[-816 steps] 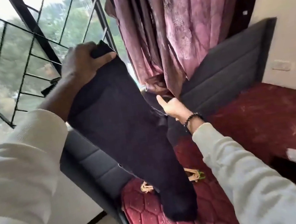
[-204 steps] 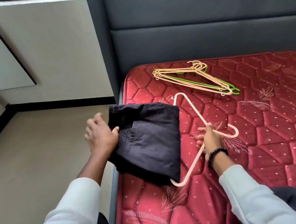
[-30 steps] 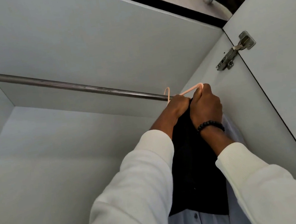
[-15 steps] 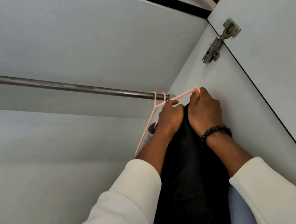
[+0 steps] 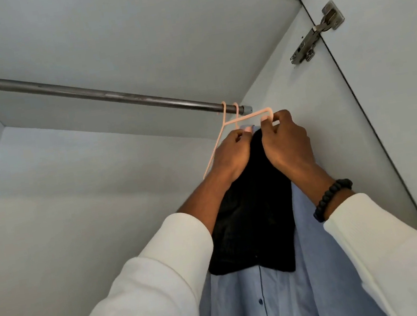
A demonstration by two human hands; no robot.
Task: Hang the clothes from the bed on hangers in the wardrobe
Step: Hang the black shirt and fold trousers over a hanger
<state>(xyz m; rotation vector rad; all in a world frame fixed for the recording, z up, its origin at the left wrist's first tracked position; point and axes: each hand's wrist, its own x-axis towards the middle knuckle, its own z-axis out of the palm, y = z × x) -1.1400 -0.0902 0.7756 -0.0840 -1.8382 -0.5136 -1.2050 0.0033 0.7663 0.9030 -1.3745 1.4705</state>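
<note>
Inside the wardrobe, a peach hanger [image 5: 247, 117] hooks over the right end of the metal rail [image 5: 101, 96], beside a second peach hook. Black folded trousers [image 5: 252, 221] hang from it. My left hand [image 5: 230, 156] grips the hanger's lower bar and the top of the trousers. My right hand [image 5: 287, 143] pinches the hanger's right corner. Behind the trousers hangs a light blue buttoned shirt [image 5: 283, 301].
The wardrobe's grey right wall [image 5: 318, 119] stands close beside my right hand. An open door with a metal hinge [image 5: 316, 33] is at the upper right. The rail runs bare to the left, with grey back panel behind it.
The hanger hook has gone over the rail, and both hands have stayed at the hanger's top while the trousers settle lower. The blue shirt now shows more below.
</note>
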